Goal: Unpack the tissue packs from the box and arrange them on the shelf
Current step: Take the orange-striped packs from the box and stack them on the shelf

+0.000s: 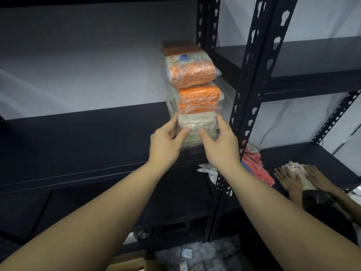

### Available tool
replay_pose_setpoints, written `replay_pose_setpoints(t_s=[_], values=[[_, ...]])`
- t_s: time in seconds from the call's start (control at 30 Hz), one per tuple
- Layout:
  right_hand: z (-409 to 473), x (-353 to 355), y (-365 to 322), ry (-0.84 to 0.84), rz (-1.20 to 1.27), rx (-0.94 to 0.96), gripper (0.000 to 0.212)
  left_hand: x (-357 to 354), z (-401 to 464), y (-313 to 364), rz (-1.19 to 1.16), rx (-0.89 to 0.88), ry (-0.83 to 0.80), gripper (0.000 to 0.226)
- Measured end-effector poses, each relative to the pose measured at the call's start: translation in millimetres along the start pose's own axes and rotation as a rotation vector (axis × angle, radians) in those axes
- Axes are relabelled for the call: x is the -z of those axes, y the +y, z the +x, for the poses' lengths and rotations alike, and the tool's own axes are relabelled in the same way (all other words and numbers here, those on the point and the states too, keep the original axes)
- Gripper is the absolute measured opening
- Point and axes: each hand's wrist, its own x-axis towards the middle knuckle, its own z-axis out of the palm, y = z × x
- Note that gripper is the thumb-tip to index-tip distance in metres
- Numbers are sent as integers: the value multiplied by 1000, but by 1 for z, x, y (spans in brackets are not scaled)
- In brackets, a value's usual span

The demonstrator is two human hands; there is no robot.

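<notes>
Hands meet at the foot of a stack of tissue packs [192, 98] standing on the dark shelf [82, 141], close beside the black upright post [248, 90]. The left hand [166, 142] and right hand [219, 146] curl their fingers round the pale bottom pack [196, 125], thumbs on its front; its base is hidden behind them. Two orange packs sit above it, a third perhaps at the back, blurred. Beyond the post, another person's two hands [301, 178] lie flat on a packet on a lower shelf. Below the post, a cardboard box [129, 262] is cut off by the frame edge.
</notes>
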Motion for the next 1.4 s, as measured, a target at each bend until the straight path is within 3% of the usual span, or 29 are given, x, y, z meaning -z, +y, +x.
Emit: replay_pose_setpoints(t_s=[0.47,0.67,0.83,1.07,1.23,1.4], values=[[-3,10,3,-103,-59,-46,75,3,-4,-2,93,28,-52,72],[-27,2,14,-60,-92,-33,86,16,-24,-6,85,87,-52,68],[-39,-6,19,-5,-144,-79,86,33,-32,-21,293,131,-94,62],[-41,-19,25,21,-187,-165,84,41,-35,-39,818,56,-346,65],[-33,-22,29,11,-171,-229,95,27,-25,-30,701,125,-273,73],[-23,-26,29,37,-123,-212,74,11,-5,-26,654,238,-316,82]])
